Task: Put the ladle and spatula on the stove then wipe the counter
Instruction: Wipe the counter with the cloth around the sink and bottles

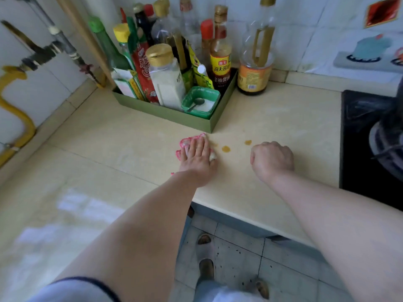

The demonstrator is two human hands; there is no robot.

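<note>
On counter, left hand lies flat, fingers straight, pressing pink cloth down for full wiping contact, just left of sauce drops. Right hand is fisted, apparently empty, likely bracing, near stove. I can't make out ladle or spatula.

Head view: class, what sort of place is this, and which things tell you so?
Most likely a home kitchen: a black stove sits at the right of a cream counter, a green tray holds sauce bottles and seasonings, and the left hand presses a pink cloth down.
</note>
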